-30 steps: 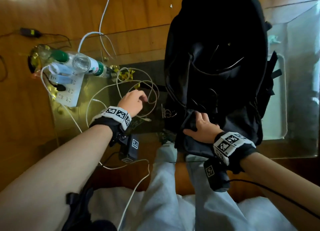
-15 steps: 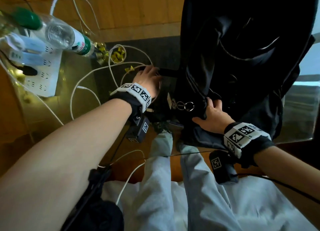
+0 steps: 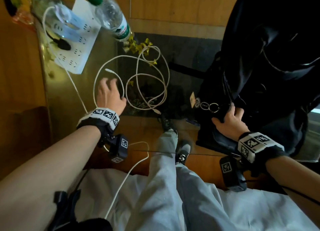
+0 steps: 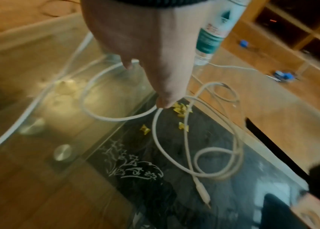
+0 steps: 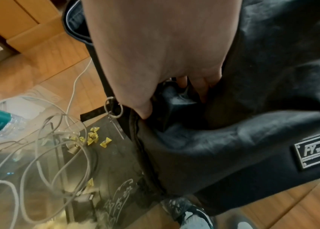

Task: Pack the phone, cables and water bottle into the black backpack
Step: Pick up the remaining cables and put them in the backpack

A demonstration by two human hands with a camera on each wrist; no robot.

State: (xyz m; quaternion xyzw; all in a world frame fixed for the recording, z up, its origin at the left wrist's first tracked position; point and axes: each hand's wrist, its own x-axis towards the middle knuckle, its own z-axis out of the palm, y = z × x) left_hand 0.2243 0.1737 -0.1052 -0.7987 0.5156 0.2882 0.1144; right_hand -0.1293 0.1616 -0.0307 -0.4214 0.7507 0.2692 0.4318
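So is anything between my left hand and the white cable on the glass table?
Nothing visible: the left hand is already on the white cable, a fingertip touching a loop. Yellow wrappers lie farther off, near the bottle.

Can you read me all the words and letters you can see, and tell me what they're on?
"FY": metal badge on the black backpack; its smaller print is too small to read.
Water bottle label: print too blurred to read.
Wristbands: square code patterns only, no words.

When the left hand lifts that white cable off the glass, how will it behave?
Probably floppy: the white cable lies in loose overlapping loops, so it may trail and tangle. Its free plug would likely dangle. It looks light; the left hand should gather the loops first.
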